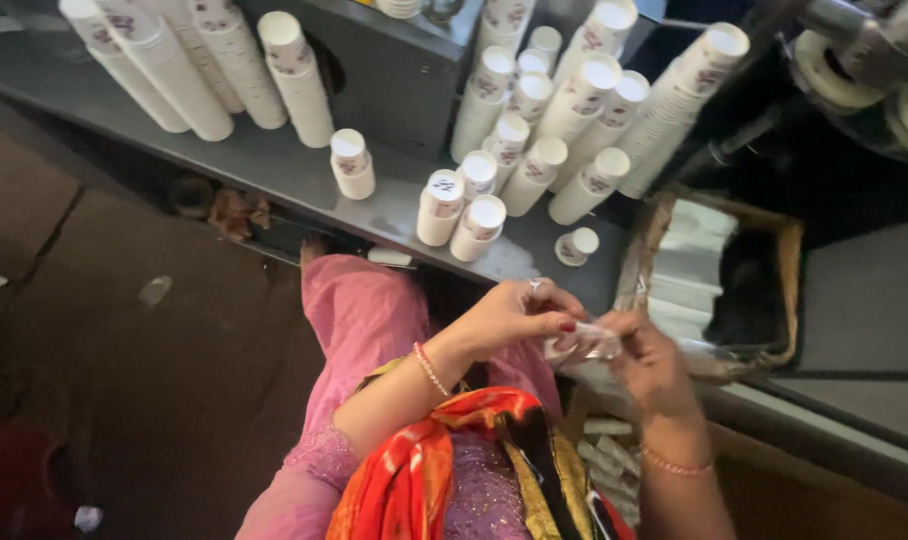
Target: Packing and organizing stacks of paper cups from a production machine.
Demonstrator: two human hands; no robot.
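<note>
your left hand [514, 318] and right hand [646, 362] both pinch a small clear plastic wrapper [582, 342] in a narrow fingertip grip, just below the grey tabletop [274, 165] edge crowded with stacked paper cups [534, 120].

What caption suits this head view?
Both hands, left and right, pinch clear plastic wrap beside stacked paper cups.

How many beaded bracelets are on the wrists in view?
2. One pink-and-white beaded bracelet circles the left wrist, one pink beaded bracelet the right wrist. The left hand and right hand pinch a crumpled clear plastic wrapper. More could be hidden off-frame.
</note>
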